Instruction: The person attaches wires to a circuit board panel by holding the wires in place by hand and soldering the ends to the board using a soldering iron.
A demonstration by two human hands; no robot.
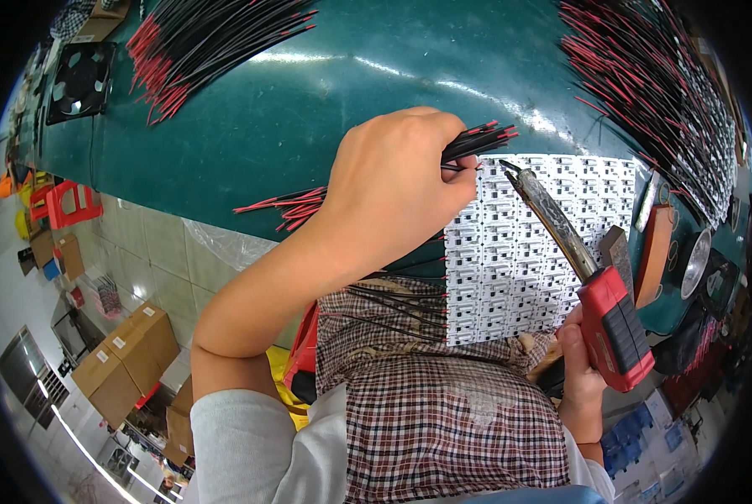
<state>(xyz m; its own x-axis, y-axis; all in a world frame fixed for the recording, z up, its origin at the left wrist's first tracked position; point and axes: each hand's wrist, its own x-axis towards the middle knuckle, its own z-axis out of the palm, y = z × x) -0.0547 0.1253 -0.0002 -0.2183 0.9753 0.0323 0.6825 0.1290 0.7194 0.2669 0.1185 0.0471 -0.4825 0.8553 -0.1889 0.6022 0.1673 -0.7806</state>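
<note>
My left hand (pixel 401 172) is closed around a bundle of black wires (pixel 477 144) with red ends, and its fingertips pinch at the top left corner of a white circuit board panel (pixel 544 244). In my right hand (pixel 582 370) is a soldering iron (pixel 611 328) with a red and black handle. The iron's dark tip touches or hovers just over the panel beside my left fingertips; I cannot tell which. Several black wires (pixel 401 307) run leftward from the panel's left edge above my lap. Red wire ends (pixel 288 206) show behind my left wrist.
The green table (pixel 309 101) carries a pile of black wires (pixel 216 50) at far left and a larger heap (pixel 645 92) at far right. A black fan (pixel 80 82) stands left. Near the panel's right side are a brown block (pixel 654 252) and a metal bowl (pixel 694 262).
</note>
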